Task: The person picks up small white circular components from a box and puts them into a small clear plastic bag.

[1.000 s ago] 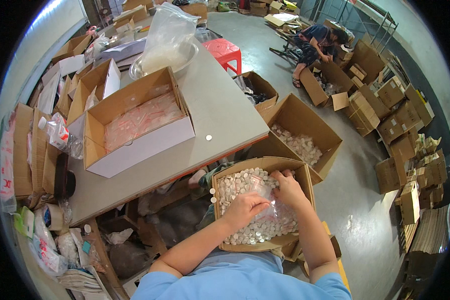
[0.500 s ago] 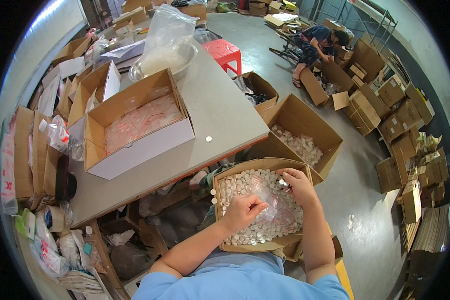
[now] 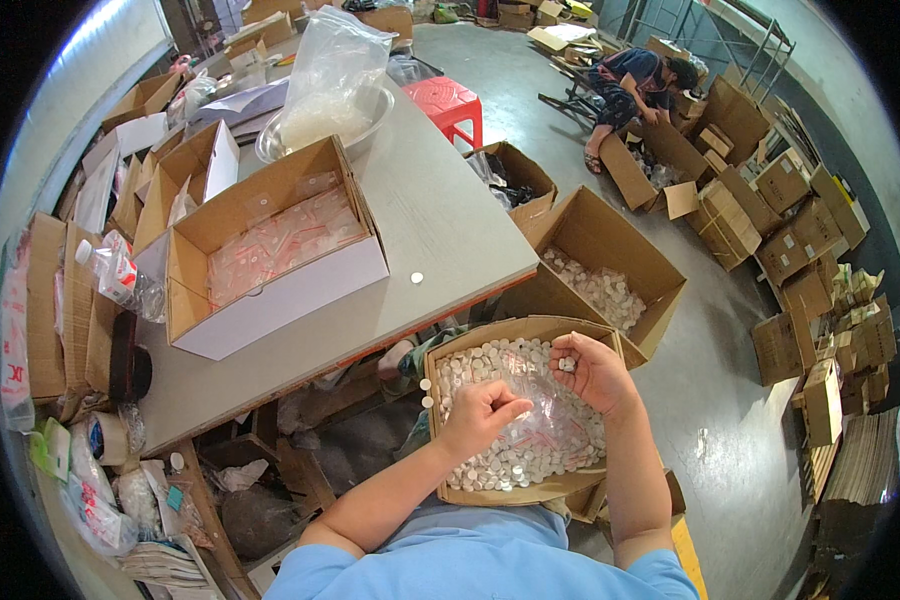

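In my lap rests a shallow cardboard box (image 3: pixel 523 492) full of small round white discs (image 3: pixel 480 462), with clear plastic bags marked in red (image 3: pixel 555 400) lying among them. Over its middle hovers my left hand (image 3: pixel 478 417), thumb and fingers pinched together; what they hold, if anything, is too small to name. My right hand (image 3: pixel 600 376) is at the box's far right corner, palm turned inward and fingers curled around a few white discs (image 3: pixel 567 364).
On the grey table (image 3: pixel 460 235) to the left stand a carton of flat red-marked bags (image 3: pixel 270 318), a metal bowl (image 3: pixel 378 125) and a lone disc (image 3: pixel 417 278). Another carton with discs (image 3: pixel 660 300) sits beyond my box. A person (image 3: pixel 630 85) works among cartons at the far right.
My right hand has turned and cupped, showing several discs in its fingers. My left hand has shifted slightly, and the clear plastic beside its fingertips no longer stands out.
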{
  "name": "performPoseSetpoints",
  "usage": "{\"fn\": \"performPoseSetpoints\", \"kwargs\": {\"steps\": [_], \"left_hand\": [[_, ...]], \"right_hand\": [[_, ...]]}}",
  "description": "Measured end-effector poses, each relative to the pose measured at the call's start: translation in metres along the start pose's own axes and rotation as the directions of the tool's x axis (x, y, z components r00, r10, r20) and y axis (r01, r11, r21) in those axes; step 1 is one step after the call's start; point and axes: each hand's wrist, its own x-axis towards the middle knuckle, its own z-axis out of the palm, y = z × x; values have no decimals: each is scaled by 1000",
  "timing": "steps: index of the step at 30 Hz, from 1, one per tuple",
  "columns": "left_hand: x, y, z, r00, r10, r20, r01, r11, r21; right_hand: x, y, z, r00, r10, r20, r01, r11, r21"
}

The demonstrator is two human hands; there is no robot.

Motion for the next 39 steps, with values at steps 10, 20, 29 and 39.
{"fn": "performPoseSetpoints", "kwargs": {"steps": [10,20,29,39], "left_hand": [[9,-7,-1,995,102,-1,-101,988,-115],[10,9,-2,941,-197,276,228,970,-86],[10,-14,2,957,5,288,86,950,-301],[9,-5,-1,944,-39,327,55,998,-37]], "right_hand": [[-10,1,33,987,-75,143,85,994,-64],[-18,26,70,939,-179,294,236,956,-173],[-21,29,74,823,-238,516,506,721,-474],[-22,35,70,835,-207,510,311,942,-126]]}}
